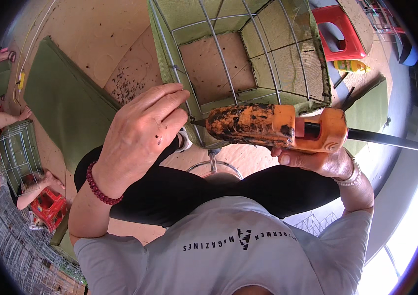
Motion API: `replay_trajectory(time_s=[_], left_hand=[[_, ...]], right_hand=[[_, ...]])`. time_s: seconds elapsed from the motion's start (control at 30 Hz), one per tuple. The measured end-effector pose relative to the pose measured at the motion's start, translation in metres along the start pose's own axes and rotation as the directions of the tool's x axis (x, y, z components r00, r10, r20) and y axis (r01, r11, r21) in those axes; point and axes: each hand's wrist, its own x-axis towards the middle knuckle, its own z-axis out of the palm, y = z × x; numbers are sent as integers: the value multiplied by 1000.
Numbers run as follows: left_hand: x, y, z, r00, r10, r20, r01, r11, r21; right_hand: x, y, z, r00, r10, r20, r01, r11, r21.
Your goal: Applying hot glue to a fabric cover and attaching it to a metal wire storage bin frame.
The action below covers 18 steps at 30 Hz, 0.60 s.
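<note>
- The right hand (324, 162) is closed around the grip of an orange glue gun (275, 128), holding it from below; the gun's long axis runs across the view, nozzle toward the left.
- The nozzle tip meets a lower bar of the wire frame (228, 54), at the near edge of its green fabric lining (292, 59).
- The left hand (142, 135) is nearer that joint: fingers curled and pinched at the wire just beside the nozzle, back of the hand up, wrist in a red bead bracelet (101, 189).
- Whether the pinch actually grips the wire cannot be told.
- Further out, a red plastic stool (339, 32) stands beyond the frame.
</note>
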Motion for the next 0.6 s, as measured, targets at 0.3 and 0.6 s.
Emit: replay_trajectory(time_s=[0.3, 0.6], left_hand=[[2, 4, -1, 1000, -5, -17, 5, 1000, -15], [-3, 12, 1, 999, 12, -35, -13, 999, -51]], right_hand=[[-3, -5, -2, 999, -8, 41, 11, 998, -55], [-2, -14, 0, 993, -108, 56, 117, 977, -178]])
